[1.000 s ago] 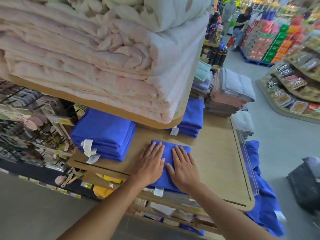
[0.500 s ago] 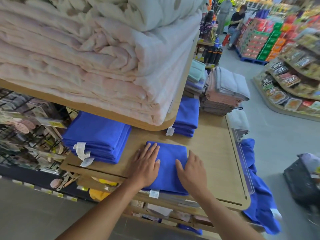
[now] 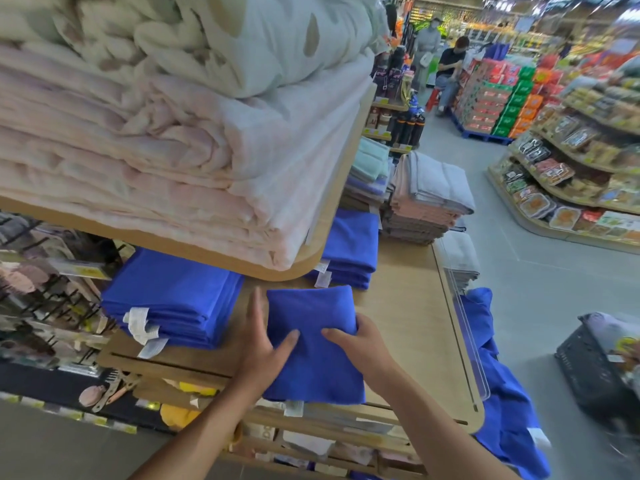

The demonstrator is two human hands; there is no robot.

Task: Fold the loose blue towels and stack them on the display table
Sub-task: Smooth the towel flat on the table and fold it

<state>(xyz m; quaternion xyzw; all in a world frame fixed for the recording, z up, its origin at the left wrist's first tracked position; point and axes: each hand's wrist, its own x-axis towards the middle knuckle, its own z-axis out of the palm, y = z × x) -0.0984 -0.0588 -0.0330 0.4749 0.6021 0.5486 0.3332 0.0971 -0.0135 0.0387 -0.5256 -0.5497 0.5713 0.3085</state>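
Towel (image 3: 311,341): folded, blue, lying at the front edge of the desk (image 3: 408,323), between both hands.
Left hand (image 3: 258,344): fingers straight and pressed together along its left edge, thumb on top.
Right hand (image 3: 360,344): fingers curled round its right edge.
Stack (image 3: 173,299): folded blue ones, just left.

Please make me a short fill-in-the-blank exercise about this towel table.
1. The right hand grips a folded towel of ____ colour.
2. The left hand touches its ____ edge.
3. Loose towels hang off the table on its ____ side.
Missing words: blue; left; right.
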